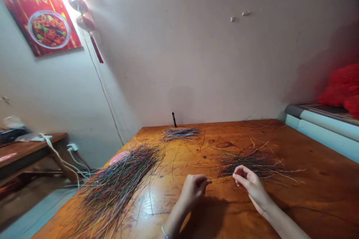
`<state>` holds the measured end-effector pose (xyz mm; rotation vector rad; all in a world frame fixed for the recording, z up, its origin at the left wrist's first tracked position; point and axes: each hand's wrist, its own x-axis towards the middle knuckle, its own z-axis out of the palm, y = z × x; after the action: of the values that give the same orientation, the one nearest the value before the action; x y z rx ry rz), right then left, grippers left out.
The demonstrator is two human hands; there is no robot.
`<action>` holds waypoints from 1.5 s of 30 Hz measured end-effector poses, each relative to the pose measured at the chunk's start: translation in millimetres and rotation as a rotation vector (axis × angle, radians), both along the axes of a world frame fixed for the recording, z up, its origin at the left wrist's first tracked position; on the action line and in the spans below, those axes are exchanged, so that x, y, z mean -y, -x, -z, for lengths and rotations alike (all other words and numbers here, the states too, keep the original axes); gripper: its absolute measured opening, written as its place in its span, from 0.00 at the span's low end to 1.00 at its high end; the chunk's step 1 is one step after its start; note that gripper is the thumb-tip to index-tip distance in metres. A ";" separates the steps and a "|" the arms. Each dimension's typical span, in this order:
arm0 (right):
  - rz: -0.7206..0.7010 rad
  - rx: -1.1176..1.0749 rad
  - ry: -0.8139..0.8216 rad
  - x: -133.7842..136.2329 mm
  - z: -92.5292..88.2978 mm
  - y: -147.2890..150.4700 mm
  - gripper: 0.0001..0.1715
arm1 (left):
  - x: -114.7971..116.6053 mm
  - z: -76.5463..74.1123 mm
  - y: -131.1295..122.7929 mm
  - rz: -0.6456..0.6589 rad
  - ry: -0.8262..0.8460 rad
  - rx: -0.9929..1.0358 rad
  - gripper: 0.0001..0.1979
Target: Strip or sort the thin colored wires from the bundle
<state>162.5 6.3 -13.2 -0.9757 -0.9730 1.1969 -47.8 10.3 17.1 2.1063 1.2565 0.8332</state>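
Above the wooden table, my left hand (193,188) is closed in a pinch, with a thin yellow wire (221,178) coming from its fingertips. The strand runs across to my right hand (254,186), whose thumb and forefinger are pinched at its other end. Just behind my right hand lies a loose pile of thin, dark and coloured wires (260,164), some sticking out to the right. A much larger heap of multicoloured wires (120,183) spreads over the table's left side. Near the back edge is a small, neater bundle of wires (181,133).
The wooden table (305,186) stands against the wall. A black stick-like object (174,119) is upright behind the small bundle. A pink disc (119,157) shows partly beneath the large heap. At left is a side table (56,141) with white cables; red material (343,87) lies at right.
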 end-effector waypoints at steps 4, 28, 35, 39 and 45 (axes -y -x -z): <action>-0.011 0.000 0.056 0.0 -0.5 1.8 0.15 | -6.8 -9.2 19.2 -0.108 -0.008 -0.120 0.17; 0.118 0.325 -0.094 -7.3 17.1 0.4 0.08 | -16.2 -27.3 150.9 -1.421 -0.056 -0.473 0.15; 0.119 0.375 -0.118 -8.6 19.9 -0.3 0.08 | -17.3 -20.2 156.6 -1.465 -0.023 -0.486 0.15; 0.114 0.390 -0.139 -8.6 20.8 0.4 0.07 | -17.8 -17.5 156.2 -1.406 0.017 -0.521 0.15; 0.084 0.425 -0.145 -9.1 22.7 0.7 0.08 | -19.7 -16.4 152.7 -1.427 -0.014 -0.557 0.15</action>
<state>161.8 15.4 -35.9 -1.1664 -1.3191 0.8500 -200.5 30.0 33.5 1.1719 3.1083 0.7007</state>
